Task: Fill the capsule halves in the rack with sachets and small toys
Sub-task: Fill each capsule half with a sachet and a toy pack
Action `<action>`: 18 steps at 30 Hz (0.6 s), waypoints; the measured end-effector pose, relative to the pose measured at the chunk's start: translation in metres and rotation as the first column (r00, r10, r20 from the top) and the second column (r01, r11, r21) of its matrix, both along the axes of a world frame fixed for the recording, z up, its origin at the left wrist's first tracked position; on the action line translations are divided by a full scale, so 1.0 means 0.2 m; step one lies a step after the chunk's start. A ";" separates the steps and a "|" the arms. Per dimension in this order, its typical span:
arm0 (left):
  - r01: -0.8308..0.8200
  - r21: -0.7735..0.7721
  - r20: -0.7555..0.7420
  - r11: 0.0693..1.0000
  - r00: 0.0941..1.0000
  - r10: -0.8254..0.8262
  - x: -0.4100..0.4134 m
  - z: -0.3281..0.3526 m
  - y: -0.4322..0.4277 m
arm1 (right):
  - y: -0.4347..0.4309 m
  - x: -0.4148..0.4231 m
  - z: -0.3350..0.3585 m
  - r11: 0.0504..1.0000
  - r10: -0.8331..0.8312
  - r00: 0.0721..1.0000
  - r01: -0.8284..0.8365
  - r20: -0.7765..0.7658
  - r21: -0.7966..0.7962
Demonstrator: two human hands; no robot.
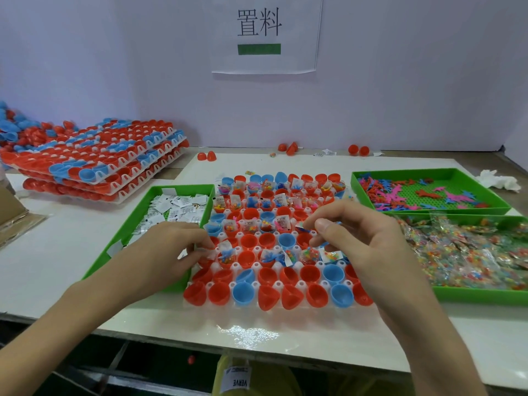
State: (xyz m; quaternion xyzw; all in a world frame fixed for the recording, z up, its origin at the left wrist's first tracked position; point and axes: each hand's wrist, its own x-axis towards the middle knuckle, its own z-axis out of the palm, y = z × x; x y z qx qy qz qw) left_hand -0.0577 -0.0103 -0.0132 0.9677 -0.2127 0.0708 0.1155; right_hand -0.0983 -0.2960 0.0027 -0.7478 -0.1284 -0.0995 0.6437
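Overhead, a wall sign (264, 32) reads "置料"; a tag (238, 381) at the near edge reads "VERVE". Over the rack (278, 285) of capsule halves (220, 294) on the surface (57, 267), the left hand (171, 247) pinches a white sachet (212, 254) in its grip at the rack's left edge. The right hand (363, 238) pinches a small packet (303, 227) above the middle rows.

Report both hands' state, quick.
Left hand: pinching a sachet.
Right hand: pinching a small item, unclear what.
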 end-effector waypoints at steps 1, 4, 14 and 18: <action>0.006 -0.007 -0.002 1.000 1.000 -0.006 -0.01 0.00 0.00 | 0.00 0.00 0.00 1.000 0.000 1.000 0.000 -0.001 -0.003; 0.021 -0.023 0.019 1.000 1.000 -0.021 -0.02 0.00 0.00 | 0.00 0.00 0.00 1.000 0.000 1.000 0.000 -0.001 -0.008; 0.019 -0.047 0.006 0.999 1.000 -0.019 -0.01 -0.02 0.01 | 0.01 0.00 0.00 1.000 0.012 1.000 -0.012 -0.008 -0.002; -0.039 -0.225 -0.031 0.974 0.999 0.033 -0.01 -0.02 0.01 | 0.00 0.00 0.00 1.000 0.018 1.000 -0.018 -0.005 0.003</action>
